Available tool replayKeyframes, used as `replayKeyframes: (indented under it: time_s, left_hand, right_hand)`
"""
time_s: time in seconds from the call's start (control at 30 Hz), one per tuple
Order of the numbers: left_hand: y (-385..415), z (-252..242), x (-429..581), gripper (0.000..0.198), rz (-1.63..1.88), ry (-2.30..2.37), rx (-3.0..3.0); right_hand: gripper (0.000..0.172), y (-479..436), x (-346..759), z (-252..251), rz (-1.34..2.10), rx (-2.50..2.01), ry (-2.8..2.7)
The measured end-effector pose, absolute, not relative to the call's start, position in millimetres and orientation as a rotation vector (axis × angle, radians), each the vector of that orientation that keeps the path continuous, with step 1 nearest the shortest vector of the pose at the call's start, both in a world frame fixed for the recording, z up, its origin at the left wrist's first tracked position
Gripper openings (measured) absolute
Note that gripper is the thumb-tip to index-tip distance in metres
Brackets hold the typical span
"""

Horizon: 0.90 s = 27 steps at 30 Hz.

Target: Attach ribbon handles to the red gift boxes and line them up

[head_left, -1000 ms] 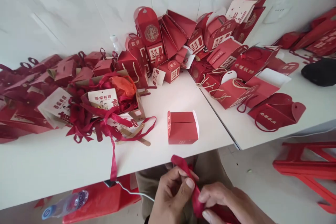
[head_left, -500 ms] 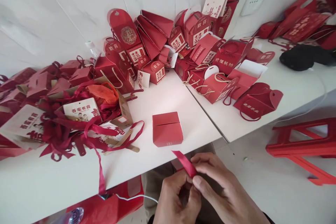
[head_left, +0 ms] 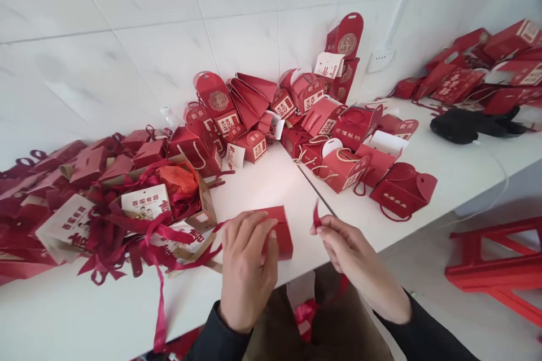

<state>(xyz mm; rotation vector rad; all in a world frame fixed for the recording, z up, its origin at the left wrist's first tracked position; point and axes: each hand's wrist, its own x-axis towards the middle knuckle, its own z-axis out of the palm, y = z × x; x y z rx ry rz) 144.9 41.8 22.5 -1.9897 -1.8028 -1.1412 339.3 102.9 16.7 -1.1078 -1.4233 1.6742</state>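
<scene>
A small red box (head_left: 284, 240) stands on the white table (head_left: 254, 189) near its front edge. My left hand (head_left: 249, 265) is closed over the left side of that box, its fingers curved across the top and hiding much of it. To the right of the box, my right hand (head_left: 358, 256) pinches one end of a red ribbon (head_left: 317, 215) between thumb and fingers. The tip of the ribbon points up out of the pinch, and more red ribbon hangs below the hand toward my lap.
On the left lies an open carton (head_left: 206, 206) with red ribbons, an orange piece and white cards. Several red gift boxes (head_left: 345, 169) crowd the back and right. A black item (head_left: 455, 126) rests farther right, above a red stool (head_left: 486, 276) beside the table.
My hands were together below the table edge with the ribbon. They have parted and risen: the left went onto the box, the right moved up with the ribbon end. The view has shifted.
</scene>
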Motion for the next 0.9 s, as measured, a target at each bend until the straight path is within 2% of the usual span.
replayKeyframes:
  time_s: [0.13, 0.37, 0.57, 0.9]
  left_hand:
    - [57.1, 23.0, 149.8, 0.013, -1.104, -1.898, -2.045]
    - [65.9, 15.6, 154.3, 0.012, -1.255, -2.064, -1.989]
    - [64.4, 14.9, 150.8, 0.012, -1.294, -2.068, -1.985]
    - [62.9, 17.3, 152.8, 0.015, -1.298, -2.123, -1.999]
  right_hand:
    - [0.042, 125.6, 333.5, 27.5, 1.518, -1.072, -1.721]
    - [0.034, 139.9, 338.9, 27.1, 1.637, -1.088, -1.828]
    - [0.041, 147.8, 329.5, 33.1, 1.541, -1.047, -1.867]
    - [0.041, 150.3, 315.3, 34.1, 1.573, -0.986, -1.947]
